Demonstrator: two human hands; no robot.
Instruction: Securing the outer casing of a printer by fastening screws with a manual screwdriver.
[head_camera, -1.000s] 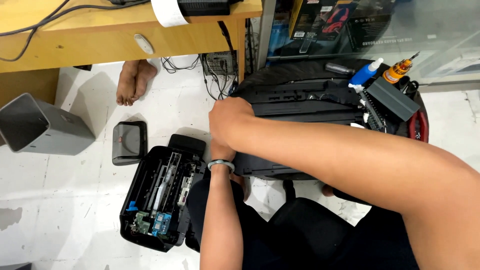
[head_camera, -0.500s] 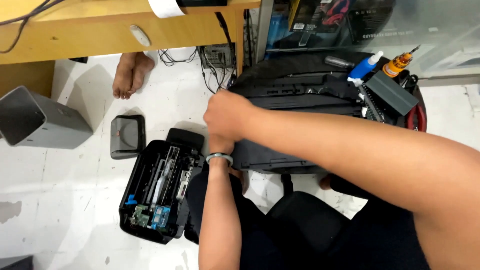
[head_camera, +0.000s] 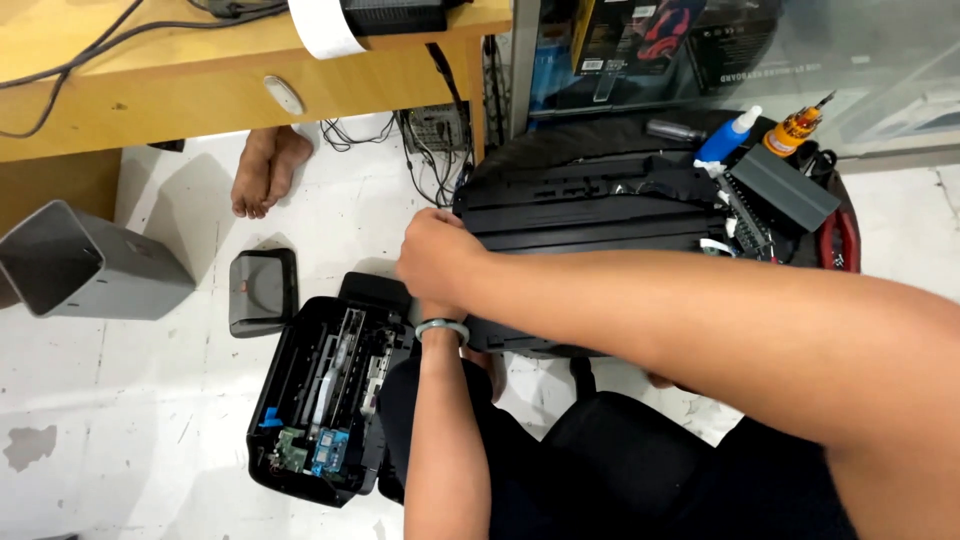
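opened printer (head_camera: 320, 400) left of hands | bottle (head_camera: 728, 137) behind (beside screwdriver (head_camera: 797, 125))

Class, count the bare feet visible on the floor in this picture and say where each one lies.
2. One foot and the other foot lie side by side on the white floor under the wooden desk. Any others may be hidden.

The printer lid (head_camera: 590, 210) is matt black plastic with moulded ribs. The opened printer body (head_camera: 320, 400) is black plastic too, showing bright metal rails and a green circuit board inside. The floor (head_camera: 130, 420) is rough, stained white concrete. The table (head_camera: 150, 95) is smooth yellowish wood.
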